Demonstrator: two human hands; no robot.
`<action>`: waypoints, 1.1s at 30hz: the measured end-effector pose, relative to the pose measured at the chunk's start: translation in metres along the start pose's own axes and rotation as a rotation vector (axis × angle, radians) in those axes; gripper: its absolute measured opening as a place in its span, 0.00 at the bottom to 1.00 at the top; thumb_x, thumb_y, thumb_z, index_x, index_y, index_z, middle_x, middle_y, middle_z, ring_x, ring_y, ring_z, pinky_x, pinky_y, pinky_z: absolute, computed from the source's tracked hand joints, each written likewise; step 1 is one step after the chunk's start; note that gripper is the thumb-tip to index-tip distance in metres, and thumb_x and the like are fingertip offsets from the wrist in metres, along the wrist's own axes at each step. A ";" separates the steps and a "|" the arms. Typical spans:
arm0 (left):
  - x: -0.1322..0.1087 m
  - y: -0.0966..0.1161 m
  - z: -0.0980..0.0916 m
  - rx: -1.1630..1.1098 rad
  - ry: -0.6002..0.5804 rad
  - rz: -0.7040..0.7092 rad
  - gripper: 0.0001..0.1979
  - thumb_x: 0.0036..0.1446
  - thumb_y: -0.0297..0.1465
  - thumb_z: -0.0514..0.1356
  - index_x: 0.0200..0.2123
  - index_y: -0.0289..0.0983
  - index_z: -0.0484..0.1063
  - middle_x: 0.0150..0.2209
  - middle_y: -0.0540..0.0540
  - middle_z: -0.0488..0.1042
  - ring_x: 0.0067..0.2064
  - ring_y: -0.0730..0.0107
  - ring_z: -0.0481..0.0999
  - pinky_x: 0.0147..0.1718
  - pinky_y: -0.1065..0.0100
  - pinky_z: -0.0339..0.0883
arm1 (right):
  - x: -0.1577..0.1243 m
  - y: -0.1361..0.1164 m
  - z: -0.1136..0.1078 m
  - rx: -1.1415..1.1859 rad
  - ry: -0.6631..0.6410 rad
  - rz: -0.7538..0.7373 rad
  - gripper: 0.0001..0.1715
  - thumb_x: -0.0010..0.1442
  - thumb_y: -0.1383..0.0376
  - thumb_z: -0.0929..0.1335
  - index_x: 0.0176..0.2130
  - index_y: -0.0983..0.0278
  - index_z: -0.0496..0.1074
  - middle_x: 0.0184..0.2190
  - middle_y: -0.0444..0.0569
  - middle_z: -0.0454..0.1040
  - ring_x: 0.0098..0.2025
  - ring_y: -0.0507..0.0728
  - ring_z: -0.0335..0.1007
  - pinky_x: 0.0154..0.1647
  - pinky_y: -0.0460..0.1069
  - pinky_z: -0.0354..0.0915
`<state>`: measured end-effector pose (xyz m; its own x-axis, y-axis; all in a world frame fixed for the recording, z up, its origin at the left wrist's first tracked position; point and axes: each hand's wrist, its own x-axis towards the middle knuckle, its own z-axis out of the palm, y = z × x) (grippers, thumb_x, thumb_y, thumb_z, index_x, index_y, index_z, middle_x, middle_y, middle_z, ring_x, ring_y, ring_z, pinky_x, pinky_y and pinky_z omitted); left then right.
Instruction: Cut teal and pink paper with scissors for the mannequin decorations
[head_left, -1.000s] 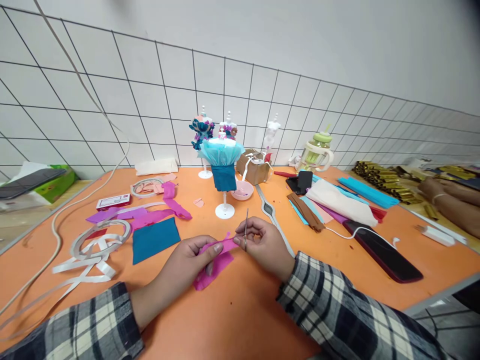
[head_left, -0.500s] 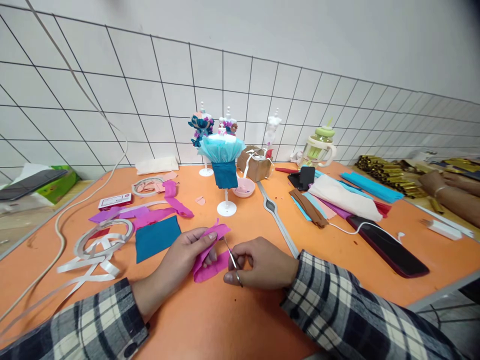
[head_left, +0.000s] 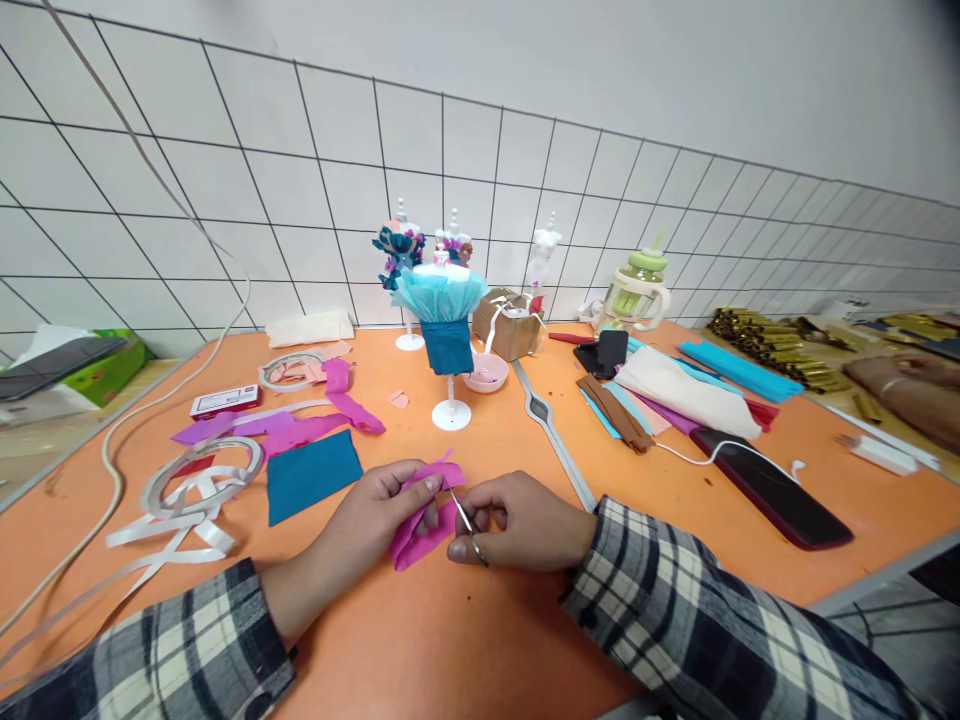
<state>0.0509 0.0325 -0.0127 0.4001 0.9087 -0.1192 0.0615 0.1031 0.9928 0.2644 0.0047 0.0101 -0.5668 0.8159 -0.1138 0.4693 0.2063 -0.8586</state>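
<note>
My left hand (head_left: 394,505) is closed on a folded strip of magenta crepe paper (head_left: 424,545), pinching its upper edge between thumb and fingers. In my right hand (head_left: 506,520) are small metal scissors (head_left: 466,521), their tips at the edge of the magenta paper. Just beyond stands a small mannequin (head_left: 450,345) on a white base, with a teal wrap and a light blue ruffle. A flat teal paper piece (head_left: 315,476) lies left of my left hand. Magenta and purple paper strips (head_left: 304,432) lie beyond it.
Tape rolls (head_left: 251,462) with loose white strips lie at left, near a small box (head_left: 225,401). Behind stand a pink bowl (head_left: 487,374), a cardboard box (head_left: 510,330) and a bottle (head_left: 637,290). At right are a phone (head_left: 780,490), folded papers (head_left: 675,385) and another person's arm (head_left: 900,390).
The magenta paper has turned slightly in my left hand, and its upper edge has shifted right. The scissors' tips now sit against the paper's edge. The view has shifted a little.
</note>
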 end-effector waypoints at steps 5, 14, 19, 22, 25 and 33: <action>-0.001 0.002 0.001 0.018 -0.001 0.006 0.20 0.51 0.49 0.69 0.27 0.36 0.77 0.23 0.49 0.74 0.23 0.72 0.67 0.20 0.72 0.60 | 0.001 0.002 0.001 0.027 0.005 0.033 0.16 0.57 0.55 0.73 0.29 0.64 0.71 0.22 0.37 0.64 0.26 0.48 0.56 0.27 0.46 0.52; 0.001 -0.004 -0.002 -0.052 0.013 -0.019 0.18 0.54 0.46 0.69 0.35 0.35 0.80 0.20 0.52 0.71 0.20 0.74 0.67 0.19 0.73 0.59 | 0.001 0.002 -0.002 0.118 0.001 0.064 0.19 0.55 0.51 0.75 0.31 0.65 0.75 0.22 0.39 0.65 0.27 0.49 0.57 0.27 0.46 0.52; -0.001 -0.003 0.000 -0.046 0.001 -0.004 0.18 0.57 0.46 0.66 0.31 0.36 0.77 0.19 0.53 0.70 0.17 0.74 0.66 0.17 0.73 0.58 | 0.000 0.000 -0.001 0.047 -0.004 0.023 0.15 0.57 0.55 0.73 0.31 0.64 0.74 0.27 0.42 0.71 0.32 0.52 0.63 0.33 0.46 0.57; -0.002 0.001 0.003 -0.025 0.013 -0.005 0.19 0.55 0.47 0.68 0.26 0.37 0.74 0.19 0.52 0.71 0.18 0.74 0.67 0.16 0.73 0.58 | 0.001 -0.001 -0.001 0.050 -0.002 0.010 0.15 0.58 0.55 0.73 0.30 0.64 0.72 0.26 0.41 0.69 0.32 0.52 0.63 0.35 0.46 0.58; -0.002 0.004 0.005 -0.008 0.006 -0.021 0.19 0.53 0.48 0.68 0.26 0.37 0.74 0.19 0.52 0.71 0.17 0.74 0.66 0.15 0.72 0.57 | 0.001 -0.001 -0.002 0.064 -0.010 -0.021 0.14 0.58 0.56 0.72 0.31 0.63 0.71 0.25 0.39 0.67 0.31 0.51 0.62 0.34 0.46 0.57; -0.003 0.006 0.005 -0.017 0.011 -0.015 0.22 0.52 0.49 0.69 0.24 0.36 0.74 0.20 0.52 0.69 0.20 0.75 0.63 0.16 0.74 0.55 | 0.002 0.002 0.000 0.112 0.021 0.086 0.23 0.53 0.49 0.76 0.26 0.65 0.70 0.20 0.37 0.59 0.25 0.48 0.51 0.25 0.46 0.48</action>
<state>0.0547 0.0281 -0.0061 0.3892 0.9113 -0.1344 0.0520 0.1239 0.9909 0.2644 0.0069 0.0084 -0.5130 0.8394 -0.1794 0.4359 0.0746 -0.8969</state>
